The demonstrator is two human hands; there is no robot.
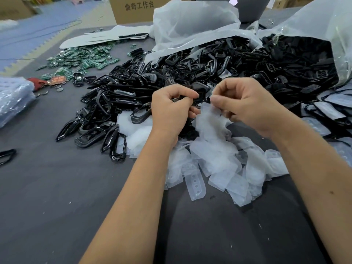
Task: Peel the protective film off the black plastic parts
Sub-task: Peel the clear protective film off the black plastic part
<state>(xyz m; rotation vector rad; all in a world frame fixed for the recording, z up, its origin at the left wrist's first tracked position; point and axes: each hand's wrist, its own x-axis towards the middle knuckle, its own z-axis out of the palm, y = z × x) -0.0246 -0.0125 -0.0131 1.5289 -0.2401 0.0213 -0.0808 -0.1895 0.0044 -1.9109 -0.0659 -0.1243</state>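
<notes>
My left hand (pixel 171 109) grips a small black plastic part (pixel 200 93) above the table, its fingers curled round it. Just to its right, my right hand (pixel 245 109) pinches a strip of clear protective film (pixel 209 117) that hangs down from the part. Below both hands lies a heap of peeled film pieces (pixel 215 161). A big pile of black plastic frames and parts (pixel 133 88) spreads behind and to the left of my hands.
Two translucent bags (pixel 190 23) spill black parts (pixel 295 60) at the back right. Green circuit boards (pixel 83 58) lie at the back left, bubble-wrap packs (pixel 13 98) at the left edge, filmed parts (pixel 327 109) at the right. The dark table (pixel 57 197) is bare in front.
</notes>
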